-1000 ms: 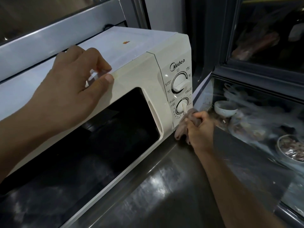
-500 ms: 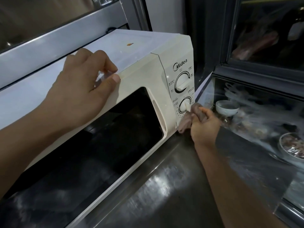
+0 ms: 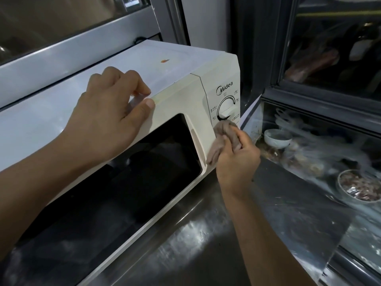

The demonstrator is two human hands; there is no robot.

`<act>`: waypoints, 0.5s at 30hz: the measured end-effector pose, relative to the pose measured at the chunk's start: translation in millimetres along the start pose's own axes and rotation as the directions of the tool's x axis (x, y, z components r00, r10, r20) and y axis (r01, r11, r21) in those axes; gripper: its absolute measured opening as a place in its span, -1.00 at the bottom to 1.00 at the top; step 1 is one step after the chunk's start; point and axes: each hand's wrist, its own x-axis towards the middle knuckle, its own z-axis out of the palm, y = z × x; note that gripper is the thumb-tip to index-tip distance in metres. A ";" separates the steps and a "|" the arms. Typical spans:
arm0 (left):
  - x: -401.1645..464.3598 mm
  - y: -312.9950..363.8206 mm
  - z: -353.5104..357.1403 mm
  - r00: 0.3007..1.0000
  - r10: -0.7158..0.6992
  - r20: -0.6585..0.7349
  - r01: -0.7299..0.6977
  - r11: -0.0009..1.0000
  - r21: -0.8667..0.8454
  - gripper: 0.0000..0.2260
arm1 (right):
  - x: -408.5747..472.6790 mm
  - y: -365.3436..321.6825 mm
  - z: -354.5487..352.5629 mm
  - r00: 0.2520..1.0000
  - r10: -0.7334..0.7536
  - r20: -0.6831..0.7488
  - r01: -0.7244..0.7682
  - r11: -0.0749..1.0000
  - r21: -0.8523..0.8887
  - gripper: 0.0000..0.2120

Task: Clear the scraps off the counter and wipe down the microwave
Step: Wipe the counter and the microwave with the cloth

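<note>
- We see the cream microwave (image 3: 127, 83) standing on the steel desk (image 3: 195, 244).
- Our left hand (image 3: 107, 120) rests on the microwave's top front edge, fingers loosely bent, its grip empty.
- Our right hand (image 3: 237, 162) clutches a brown cloth (image 3: 223, 137), pressed against the microwave's control panel below the upper dial (image 3: 227, 107).

cloth: my right hand (image 3: 237, 162) lifts the cloth (image 3: 223, 139) from the panel's lower corner over the lower dial.

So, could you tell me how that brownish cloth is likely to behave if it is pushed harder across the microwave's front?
The cloth looks floppy: it bunches in the right hand and droops below it. It would probably crumple rather than slide flat. It seems light, hanging loosely against the microwave.
</note>
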 end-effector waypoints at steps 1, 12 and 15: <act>0.1 -0.1 0.3 1.000 0.003 -0.002 -0.003 1.000 0.002 -0.62 | -4.1 5.6 -1.1 1.000 -0.010 -0.016 0.010 1.000 -0.003 -0.74; 0.9 0.9 -1.0 1.000 -0.002 0.002 0.002 1.000 -0.005 -0.61 | -9.8 34.2 -8.3 0.991 0.129 0.041 -0.123 0.985 -0.125 -0.73; 0.1 0.4 -0.6 1.000 -0.007 0.003 0.007 1.000 -0.006 -0.61 | -9.4 22.6 -4.7 0.996 0.070 0.059 -0.067 0.997 -0.039 -0.65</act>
